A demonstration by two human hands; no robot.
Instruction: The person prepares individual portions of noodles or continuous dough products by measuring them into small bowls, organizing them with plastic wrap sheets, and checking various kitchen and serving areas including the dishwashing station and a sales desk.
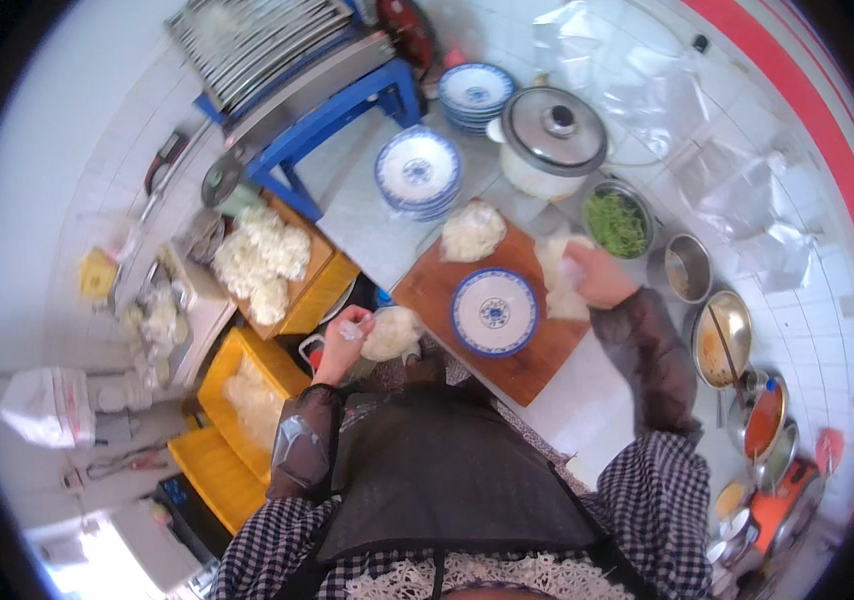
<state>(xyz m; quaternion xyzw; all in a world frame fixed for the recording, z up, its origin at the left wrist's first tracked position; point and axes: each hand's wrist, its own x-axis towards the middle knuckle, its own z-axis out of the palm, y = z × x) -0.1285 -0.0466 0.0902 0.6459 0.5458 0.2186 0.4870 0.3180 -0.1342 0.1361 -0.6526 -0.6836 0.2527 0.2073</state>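
Note:
My left hand (344,341) grips the gathered neck of a clear plastic bag of pale, noodle-like food (391,334), which hangs just off the left edge of the brown board (427,289). Blurred by motion, my right hand (601,277) holds a second bag of similar pale food (558,281) over the board's right edge. Between the hands a blue-and-white plate (495,311) lies on the board with nothing on it. Another pale bagged portion (473,231) rests at the board's far corner.
Stacked plates (418,169) stand beyond the board, near a lidded white pot (553,139). Shredded greens (616,225) fill a bowl at right, with metal bowls and red sauce (764,421) further along. At left, a pale heap (262,255) sits beside yellow crates (224,480).

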